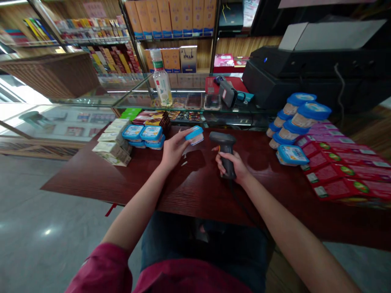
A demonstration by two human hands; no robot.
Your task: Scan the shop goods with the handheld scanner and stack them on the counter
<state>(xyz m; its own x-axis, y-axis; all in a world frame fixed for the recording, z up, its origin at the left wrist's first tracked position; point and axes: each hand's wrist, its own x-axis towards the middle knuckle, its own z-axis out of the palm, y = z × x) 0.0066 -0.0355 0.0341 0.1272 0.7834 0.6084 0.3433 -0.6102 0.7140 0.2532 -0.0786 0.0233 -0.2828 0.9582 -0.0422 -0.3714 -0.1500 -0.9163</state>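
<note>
My left hand [174, 149] grips a small plastic tub with a blue lid [194, 135], tilted and raised above the dark red wooden counter [195, 191]. Fingers of my right hand [229, 163] wrap round the handle of a black barcode scanner [224, 140], its head pointing left toward the tub. A cable runs down from the scanner's handle past my right forearm. Left of my left hand, blue-lidded tubs [143, 134] stand stacked in two layers. On the right, a single rectangular blue-lidded tub [292, 155] rests beside red boxes [345, 181].
Round blue-lidded tubs [301, 116] are stacked at the right, before a black machine [302, 73]. Pale cartons [113, 146] line the counter's left end. A clear bottle [161, 81] stands on the glass case behind, near two phones [212, 101] and another scanner-like device [227, 93].
</note>
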